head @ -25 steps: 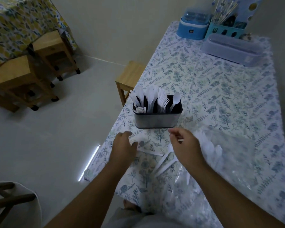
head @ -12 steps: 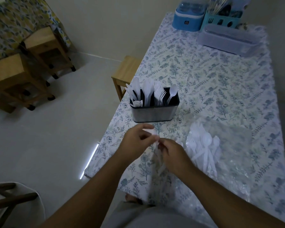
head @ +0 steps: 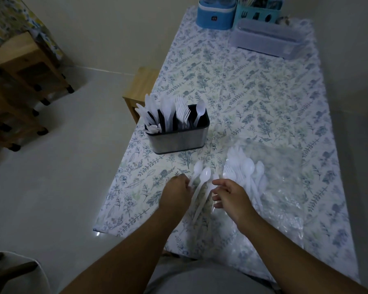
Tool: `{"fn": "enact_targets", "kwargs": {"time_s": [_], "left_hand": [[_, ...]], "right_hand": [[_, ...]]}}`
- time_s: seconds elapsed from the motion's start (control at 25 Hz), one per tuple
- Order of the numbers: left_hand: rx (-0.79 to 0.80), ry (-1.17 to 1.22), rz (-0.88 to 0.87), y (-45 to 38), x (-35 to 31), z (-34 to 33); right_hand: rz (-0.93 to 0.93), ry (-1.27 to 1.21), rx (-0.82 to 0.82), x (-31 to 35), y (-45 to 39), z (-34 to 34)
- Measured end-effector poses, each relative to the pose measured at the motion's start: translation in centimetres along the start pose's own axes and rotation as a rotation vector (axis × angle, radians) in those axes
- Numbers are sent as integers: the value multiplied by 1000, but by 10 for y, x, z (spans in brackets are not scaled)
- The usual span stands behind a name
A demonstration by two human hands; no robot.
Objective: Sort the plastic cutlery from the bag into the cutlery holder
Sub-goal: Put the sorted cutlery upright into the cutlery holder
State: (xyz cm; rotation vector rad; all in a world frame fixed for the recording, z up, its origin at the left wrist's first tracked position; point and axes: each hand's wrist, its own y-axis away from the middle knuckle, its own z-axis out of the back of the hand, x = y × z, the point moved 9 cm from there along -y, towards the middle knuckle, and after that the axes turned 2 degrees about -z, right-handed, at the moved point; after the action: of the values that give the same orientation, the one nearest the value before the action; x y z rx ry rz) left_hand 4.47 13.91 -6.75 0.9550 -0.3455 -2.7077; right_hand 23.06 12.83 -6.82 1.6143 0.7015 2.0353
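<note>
Loose spoons [head: 202, 183] between hands; bag [head: 285, 187] alongside

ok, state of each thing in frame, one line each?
Cutlery holder: upright, partly filled.
Bag: flat on table, cutlery still inside.
Loose spoons: between the hands.
Left hand: gripping a spoon.
Right hand: open, empty.
Clear box: lid closed.

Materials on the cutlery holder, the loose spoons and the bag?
Cutlery holder: looks like brushed metal, dull grey sheen, with a black insert, probably plastic. Spoons between the hands: white plastic, smooth, slightly translucent. Bag: thin clear plastic film, crinkled, with glossy highlights; tablecloth pattern shows through.
</note>
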Motion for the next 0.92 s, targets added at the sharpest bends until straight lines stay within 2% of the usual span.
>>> {"fn": "enact_targets", "kwargs": {"time_s": [0.08, 0.16, 0.28, 0.36, 0.4, 0.48, 0.6, 0.72, 0.8, 0.88, 0.92], "left_hand": [[-34, -22, -8, 2, 1, 5], [-80, 72, -44, 8, -8, 14], [58, 124, -329, 24, -46, 5], [120, 60, -485, 37, -64, -6], [87, 39, -478, 35, -62, -7], [-13, 39, -343, 23, -44, -5], [25, -70, -195, 11, -25, -9], [10, 77, -151, 11, -26, -3], [72, 196, -210, 21, -43, -5], [137, 206, -384, 38, -71, -11], [113, 189, -441, 43, -78, -11]], "right_hand": [[0, -7, -11, -2, 0, 3], [7, -43, 2, 0, -1, 0], [27, -111, 31, 8, 0, -9], [48, -73, -39, 15, 3, -5], [43, -61, -88, 14, 2, 0], [-17, -89, -128, 5, 0, 8], [-134, -191, -68, -12, 1, 10], [-157, -204, -18, -19, 0, 9], [-135, -222, 31, -15, 1, 5], [-118, -211, 34, -14, 2, 5], [-86, -152, 3, -11, 2, 10]]}}
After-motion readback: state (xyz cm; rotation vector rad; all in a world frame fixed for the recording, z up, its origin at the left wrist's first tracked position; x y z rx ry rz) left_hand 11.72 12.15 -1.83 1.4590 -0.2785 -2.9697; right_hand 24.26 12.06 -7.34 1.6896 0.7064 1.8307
